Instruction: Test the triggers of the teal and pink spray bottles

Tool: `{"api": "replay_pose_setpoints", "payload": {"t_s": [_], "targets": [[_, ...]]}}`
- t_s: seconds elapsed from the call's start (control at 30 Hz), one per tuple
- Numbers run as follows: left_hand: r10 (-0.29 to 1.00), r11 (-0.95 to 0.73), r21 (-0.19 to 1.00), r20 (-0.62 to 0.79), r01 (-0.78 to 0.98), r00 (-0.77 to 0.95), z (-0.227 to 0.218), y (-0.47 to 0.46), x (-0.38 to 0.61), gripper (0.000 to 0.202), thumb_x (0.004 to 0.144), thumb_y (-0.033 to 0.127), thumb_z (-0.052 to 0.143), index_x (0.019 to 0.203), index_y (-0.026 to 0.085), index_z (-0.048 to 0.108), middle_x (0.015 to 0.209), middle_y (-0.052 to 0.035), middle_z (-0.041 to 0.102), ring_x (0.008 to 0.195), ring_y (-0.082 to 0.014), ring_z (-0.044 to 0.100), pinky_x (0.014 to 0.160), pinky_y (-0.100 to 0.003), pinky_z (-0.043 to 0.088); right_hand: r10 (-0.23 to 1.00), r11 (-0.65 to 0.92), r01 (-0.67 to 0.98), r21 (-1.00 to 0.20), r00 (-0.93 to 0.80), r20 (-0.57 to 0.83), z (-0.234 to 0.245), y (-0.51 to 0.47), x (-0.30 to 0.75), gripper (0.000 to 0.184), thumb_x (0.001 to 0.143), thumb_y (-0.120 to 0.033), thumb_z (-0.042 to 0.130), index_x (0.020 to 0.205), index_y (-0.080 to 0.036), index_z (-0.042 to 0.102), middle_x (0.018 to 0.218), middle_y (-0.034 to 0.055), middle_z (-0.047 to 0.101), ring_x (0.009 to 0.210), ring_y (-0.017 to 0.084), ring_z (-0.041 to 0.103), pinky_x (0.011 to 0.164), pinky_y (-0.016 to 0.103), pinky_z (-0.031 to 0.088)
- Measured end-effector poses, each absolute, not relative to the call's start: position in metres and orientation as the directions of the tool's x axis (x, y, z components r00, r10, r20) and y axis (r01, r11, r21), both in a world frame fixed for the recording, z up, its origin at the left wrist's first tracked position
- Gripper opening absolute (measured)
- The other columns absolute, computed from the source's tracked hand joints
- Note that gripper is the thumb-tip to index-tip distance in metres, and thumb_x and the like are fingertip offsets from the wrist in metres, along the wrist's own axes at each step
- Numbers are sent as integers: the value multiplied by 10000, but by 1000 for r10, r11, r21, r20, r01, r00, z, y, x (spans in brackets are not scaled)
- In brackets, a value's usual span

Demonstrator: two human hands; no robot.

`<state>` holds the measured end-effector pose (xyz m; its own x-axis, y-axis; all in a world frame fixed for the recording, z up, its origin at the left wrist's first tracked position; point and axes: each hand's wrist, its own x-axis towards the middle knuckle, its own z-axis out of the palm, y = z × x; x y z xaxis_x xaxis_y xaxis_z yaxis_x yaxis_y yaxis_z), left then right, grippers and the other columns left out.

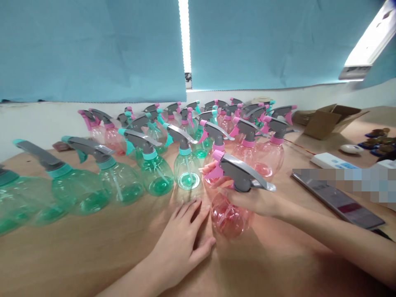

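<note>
My right hand [244,200] is wrapped round the neck of a pink spray bottle [230,218], just below its grey and pink trigger head. The bottle is close to upright; I cannot tell whether its base touches the table. My left hand [182,231] lies flat on the wooden table to the left of that bottle, fingers stretched forward and holding nothing. Just beyond its fingertips stands a clear green spray bottle [187,171], with a darker green spray bottle [157,175] beside it. More pink bottles [267,159] stand behind my right hand.
Several green bottles [120,181] line the left side, with rows of mixed pink and green ones behind. At the right are a phone [337,200], a white power strip [334,161], a white mouse [351,149] and an open cardboard box [324,123]. Blue curtains [93,49] hang behind.
</note>
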<state>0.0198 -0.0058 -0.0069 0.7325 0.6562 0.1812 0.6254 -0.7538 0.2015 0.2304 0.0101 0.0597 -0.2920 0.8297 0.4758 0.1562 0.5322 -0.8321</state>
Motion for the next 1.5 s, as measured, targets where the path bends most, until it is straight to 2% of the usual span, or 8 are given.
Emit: {"api": "replay_pose_setpoints", "payload": {"t_s": [0.13, 0.37, 0.87, 1.07, 1.2, 1.33, 1.4, 1.5], "targets": [[660, -751, 199, 176, 630, 730, -6, -5, 20, 541, 902, 398, 539, 1383, 174, 430, 1429, -146, 435, 1311, -330, 383, 1058, -517, 342, 819, 548, 148, -823, -298, 491, 59, 10, 231, 432, 683, -75, 508, 1068, -245, 610, 1010, 19, 624, 659, 105, 564, 554, 240, 496], [659, -752, 198, 184, 629, 729, -7, -6, 20, 542, 900, 404, 541, 1377, 166, 441, 1431, -153, 430, 1311, -338, 382, 1056, -523, 344, 843, 511, 195, -837, -304, 444, 55, 11, 234, 468, 686, -35, 502, 1088, -254, 601, 701, -38, 569, 617, 119, 556, 541, 244, 476], [667, -744, 222, 172, 631, 725, -2, -6, 21, 509, 901, 389, 541, 1355, 170, 463, 1418, -160, 448, 1299, -345, 399, 1045, -538, 349, 860, 485, 223, -846, -296, 415, 60, 10, 233, 393, 686, -98, 504, 1037, -247, 600, 740, -26, 570, 553, 99, 487, 485, 238, 423], [672, -737, 229, 158, 635, 723, -1, -7, 21, 512, 899, 381, 546, 1358, 170, 466, 1420, -162, 443, 1293, -351, 407, 1044, -555, 347, 890, 429, 279, -859, -295, 349, 68, 6, 230, 412, 642, -99, 468, 1011, -243, 582, 598, -70, 470, 450, 76, 387, 409, 218, 331], [676, -733, 237, 147, 638, 722, 1, -7, 22, 518, 896, 371, 551, 1364, 170, 461, 1425, -153, 437, 1296, -346, 401, 1053, -545, 342, 892, 418, 283, -863, -308, 331, 69, 6, 233, 345, 630, -83, 462, 930, -233, 540, 591, -85, 439, 452, 67, 370, 422, 210, 336], [673, -736, 224, 148, 639, 724, 0, -7, 22, 523, 900, 376, 546, 1371, 166, 454, 1427, -156, 436, 1301, -344, 394, 1051, -536, 345, 853, 485, 230, -843, -338, 399, 71, 7, 234, 233, 629, -61, 460, 783, -228, 513, 621, -77, 431, 484, 64, 398, 438, 208, 345], [672, -738, 215, 152, 639, 725, 0, -7, 21, 525, 903, 380, 544, 1376, 174, 448, 1426, -152, 438, 1302, -339, 394, 1048, -532, 350, 845, 507, 234, -829, -323, 426, 73, 6, 233, 162, 615, -70, 452, 668, -222, 464, 615, -65, 419, 495, 70, 405, 445, 217, 355], [674, -737, 212, 158, 642, 722, 0, -8, 21, 525, 899, 382, 549, 1375, 184, 448, 1427, -146, 441, 1301, -339, 398, 1041, -531, 357, 858, 505, 302, -809, -276, 432, 75, 5, 233, 171, 593, -90, 459, 602, -229, 360, 594, -56, 387, 506, 85, 395, 447, 234, 356]]}}
